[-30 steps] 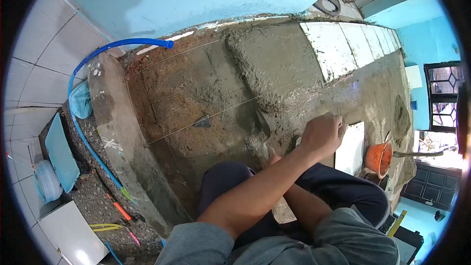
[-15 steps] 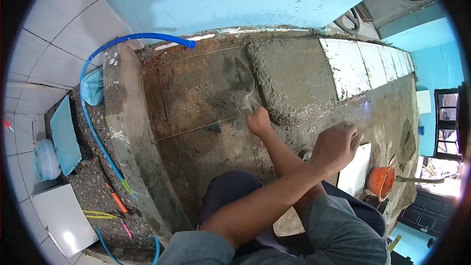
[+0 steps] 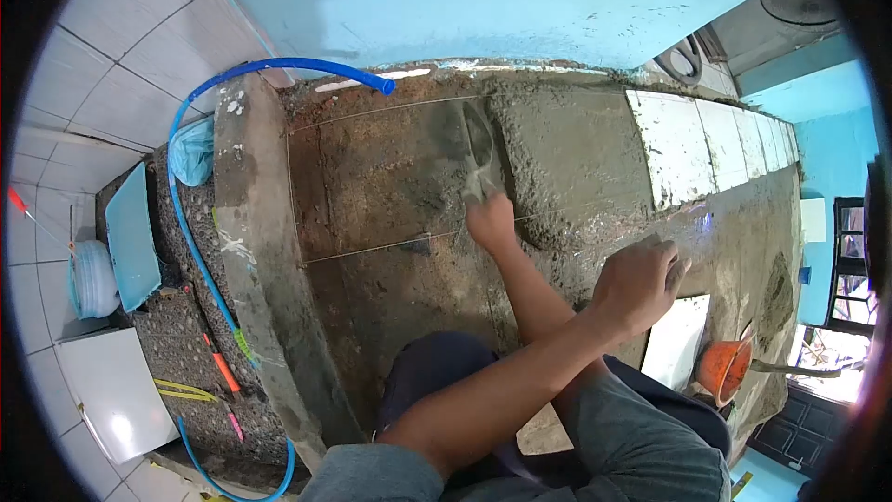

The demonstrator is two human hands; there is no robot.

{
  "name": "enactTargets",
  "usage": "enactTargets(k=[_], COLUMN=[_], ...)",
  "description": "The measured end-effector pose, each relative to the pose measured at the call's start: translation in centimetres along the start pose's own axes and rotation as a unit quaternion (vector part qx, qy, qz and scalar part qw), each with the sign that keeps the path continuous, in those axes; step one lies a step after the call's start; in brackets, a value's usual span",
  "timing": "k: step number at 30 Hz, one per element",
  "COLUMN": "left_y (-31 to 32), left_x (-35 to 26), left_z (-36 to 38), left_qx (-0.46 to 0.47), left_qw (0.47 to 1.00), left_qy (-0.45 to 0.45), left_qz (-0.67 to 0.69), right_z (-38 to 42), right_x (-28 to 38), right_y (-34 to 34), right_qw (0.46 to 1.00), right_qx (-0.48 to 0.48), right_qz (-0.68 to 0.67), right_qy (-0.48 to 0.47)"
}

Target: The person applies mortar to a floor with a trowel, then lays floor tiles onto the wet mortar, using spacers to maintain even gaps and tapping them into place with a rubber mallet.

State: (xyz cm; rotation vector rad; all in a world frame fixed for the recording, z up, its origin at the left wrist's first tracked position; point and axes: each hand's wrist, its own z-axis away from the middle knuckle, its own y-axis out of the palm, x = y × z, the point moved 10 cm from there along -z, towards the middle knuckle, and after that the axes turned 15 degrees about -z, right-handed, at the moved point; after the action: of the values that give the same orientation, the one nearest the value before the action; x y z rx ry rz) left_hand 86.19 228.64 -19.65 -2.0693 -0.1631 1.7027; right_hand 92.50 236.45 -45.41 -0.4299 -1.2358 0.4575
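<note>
My right hand (image 3: 490, 221) grips the handle of a trowel (image 3: 478, 139), whose mortar-smeared blade rests near the edge of the wet mortar bed (image 3: 567, 144). The blade is blurred, over bare brown ground (image 3: 372, 167) left of the bed. My left arm crosses over the right one. My left hand (image 3: 641, 284) is closed in a loose fist above the wet grey surface, with mortar on its fingers and nothing showing in it. A thin string (image 3: 372, 246) runs across the ground left of the trowel.
White tiles (image 3: 674, 149) lie in a row right of the mortar. A loose white tile (image 3: 676, 342) and an orange bucket (image 3: 724, 371) are at right. A blue hose (image 3: 206, 265) curves over a concrete ledge (image 3: 255, 251) at left. A pale blue wall (image 3: 520, 0) bounds the back.
The trowel blade has turned and shifted slightly with my right hand beside the mortar's edge. My left hand stays closed in about the same place. The whole view has shifted slightly.
</note>
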Motion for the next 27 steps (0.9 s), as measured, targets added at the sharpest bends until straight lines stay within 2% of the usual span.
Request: enactTargets(k=[2, 5, 8, 11, 14, 17, 20, 22, 24, 26, 27], left_y=[-0.4, -0.6, -0.4, -0.3, 0.1, 0.6, 1.1, 1.0, 0.6, -0.6, -1.2], left_x=[0.2, 0.5, 0.8, 0.6, 0.8, 0.6, 0.4, 0.2, 0.1, -0.2, -0.4], left_z=[-0.2, -0.3, -0.5, -0.6, -0.5, -0.6, -0.4, -0.3, -0.4, -0.4, -0.3], left_qx=[-0.013, -0.034, -0.028, -0.026, -0.026, -0.023, -0.006, -0.012, -0.039, -0.098, -0.126], left_qw=[1.0, 0.999, 1.0, 1.0, 1.0, 1.0, 1.0, 1.0, 0.999, 0.995, 0.991], left_qy=[0.003, -0.003, -0.01, -0.006, -0.005, -0.006, -0.003, 0.002, 0.006, 0.02, 0.029], left_qz=[-0.003, -0.005, -0.002, -0.003, -0.015, -0.012, -0.015, -0.015, -0.012, 0.009, 0.019], right_z=[-2.7, -4.2, -2.2, 1.6, 1.9, 1.0, 0.7, 1.2, 3.4, 3.3, 1.9], right_x=[-0.2, -0.4, -0.1, 1.8, -0.4, -2.2, -2.5, -4.0, -4.0, -2.7, -2.5], right_y=[0.5, -2.3, -4.5, -5.8, -1.2, 0.8, -4.3, -6.8, -10.0, -15.0, -17.2], right_qw=[0.999, 0.995, 0.992, 0.977, 0.995, 0.998, 0.984, 0.981, 0.955, 0.943, 0.954], right_qx=[-0.012, -0.083, -0.096, -0.156, -0.028, -0.035, -0.074, -0.083, -0.019, -0.029, -0.015], right_qz=[0.005, -0.038, -0.058, -0.143, -0.079, -0.007, -0.163, -0.172, -0.28, -0.303, -0.283], right_qy=[0.044, 0.036, 0.054, -0.006, 0.045, 0.051, -0.005, -0.043, 0.093, 0.132, 0.103])
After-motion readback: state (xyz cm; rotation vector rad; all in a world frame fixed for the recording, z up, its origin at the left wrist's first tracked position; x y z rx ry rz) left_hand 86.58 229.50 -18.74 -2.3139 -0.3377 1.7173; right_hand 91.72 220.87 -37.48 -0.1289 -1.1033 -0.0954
